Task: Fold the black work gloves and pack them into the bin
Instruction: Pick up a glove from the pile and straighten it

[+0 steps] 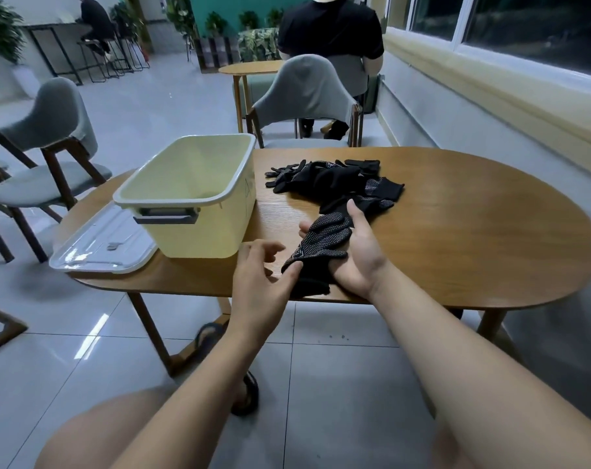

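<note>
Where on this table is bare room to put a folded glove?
Free: the wide table area right of the glove pile and right hand; also a narrow strip between bin and pile. Crowded: the left end with bin and lid, and the near edge with left hand and held glove.

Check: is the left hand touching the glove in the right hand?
Touching. Head view: the left hand lays its thumb tip on the cuff edge of the glove gripped by the right hand.

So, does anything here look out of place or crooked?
Only the lid: it lies askew left of the yellow bin, one corner seeming to poke past the table edge, where it could slip. The heaped gloves and the glove in the right hand look normal.
</note>
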Action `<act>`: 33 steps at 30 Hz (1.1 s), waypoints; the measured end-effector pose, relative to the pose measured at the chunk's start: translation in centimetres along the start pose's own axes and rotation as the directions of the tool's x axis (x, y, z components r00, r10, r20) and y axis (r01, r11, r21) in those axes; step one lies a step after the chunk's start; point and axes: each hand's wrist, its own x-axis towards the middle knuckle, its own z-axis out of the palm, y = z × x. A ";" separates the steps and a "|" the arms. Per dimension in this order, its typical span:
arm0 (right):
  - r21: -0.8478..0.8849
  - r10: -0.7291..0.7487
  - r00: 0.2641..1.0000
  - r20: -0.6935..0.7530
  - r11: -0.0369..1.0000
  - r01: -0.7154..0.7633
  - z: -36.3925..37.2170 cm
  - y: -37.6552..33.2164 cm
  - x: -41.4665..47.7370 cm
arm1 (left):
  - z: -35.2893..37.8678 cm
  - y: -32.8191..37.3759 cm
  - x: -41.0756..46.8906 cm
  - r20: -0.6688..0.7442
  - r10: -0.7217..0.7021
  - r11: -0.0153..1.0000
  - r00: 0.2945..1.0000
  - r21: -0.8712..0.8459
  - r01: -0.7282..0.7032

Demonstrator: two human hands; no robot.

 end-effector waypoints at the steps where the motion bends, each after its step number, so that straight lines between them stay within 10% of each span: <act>1: 0.005 0.002 1.000 0.009 1.000 -0.002 0.0 0.0 0.0 | 0.3 -0.1 0.4 0.027 -0.035 0.999 0.999 0.030 0.035; 10: 0.031 0.025 0.999 0.046 0.999 -0.026 0.2 0.0 -0.3 | 0.9 0.7 2.0 0.143 -0.223 0.960 0.964 0.201 0.193; 17: 0.013 -0.146 0.982 -0.122 0.989 0.148 0.0 0.2 -1.0 | 0.1 2.1 1.4 -0.011 -0.288 0.954 0.957 -0.090 0.286; 20: -0.228 -0.301 0.942 -0.144 0.937 0.265 0.1 0.4 -2.5 | -0.3 2.5 1.8 -0.076 -0.213 0.977 0.974 0.000 0.214; 26: -0.723 -0.664 0.748 0.004 0.515 0.461 1.2 0.9 -7.2 | 0.0 4.0 3.8 -0.045 0.050 0.920 0.998 0.391 -0.028; 33: -0.730 -0.409 0.908 0.087 0.594 0.337 2.8 2.2 -9.4 | 0.2 6.3 4.6 0.066 0.204 0.917 0.977 0.337 -0.214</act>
